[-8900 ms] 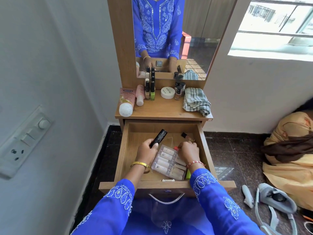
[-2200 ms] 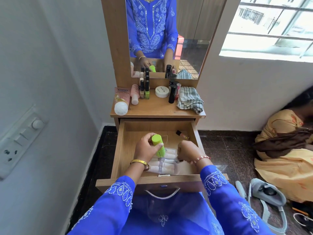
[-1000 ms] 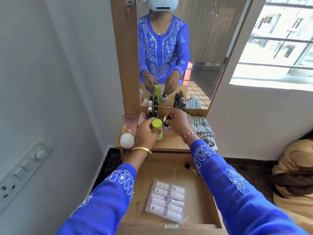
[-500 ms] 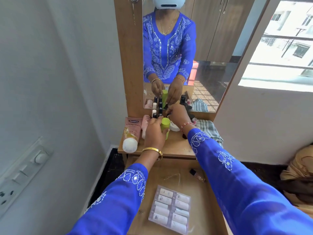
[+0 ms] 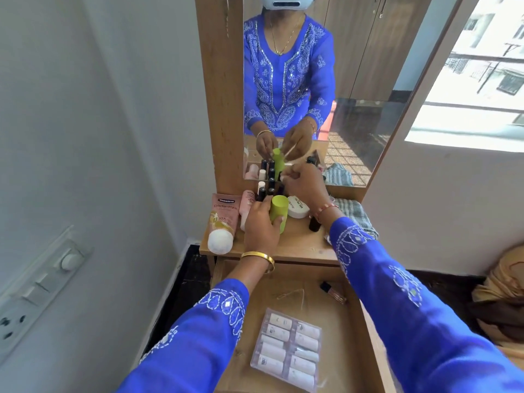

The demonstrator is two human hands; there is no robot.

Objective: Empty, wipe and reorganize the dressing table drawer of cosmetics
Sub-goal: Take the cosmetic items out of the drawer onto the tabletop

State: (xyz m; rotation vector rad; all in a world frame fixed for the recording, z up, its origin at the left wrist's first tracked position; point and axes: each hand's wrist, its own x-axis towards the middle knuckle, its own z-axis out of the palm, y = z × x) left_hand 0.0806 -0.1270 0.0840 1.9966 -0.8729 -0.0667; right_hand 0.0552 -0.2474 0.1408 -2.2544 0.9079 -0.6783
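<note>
so the green bottle (image 5: 278, 211) has gone from drawer (image 5: 365, 321) to tabletop (image 5: 297, 245), left hand (image 5: 262, 225) still gripping it, right hand (image 5: 304, 184) pinching something tiny I can't identify, emptying's nearly done.

An open wooden drawer (image 5: 365, 336) holds a clear plastic pack of small white tubes (image 5: 287, 350), lying flat near its front edge. A small dark-capped vial (image 5: 333, 292) lies on its side by the drawer's back right corner. On the bench (image 5: 300, 245) above, a lime-green bottle (image 5: 278, 211) stands upright near the middle, gripped by the left hand (image 5: 262, 226). A pink Vaseline tube (image 5: 222, 222) lies at the bench's left edge, white cap toward the front. A row of small dark bottles (image 5: 262, 192) stands at the back edge. A round white jar (image 5: 297, 207) sits just right of the green bottle, with a checked cloth (image 5: 357, 214) at the right edge.
</note>
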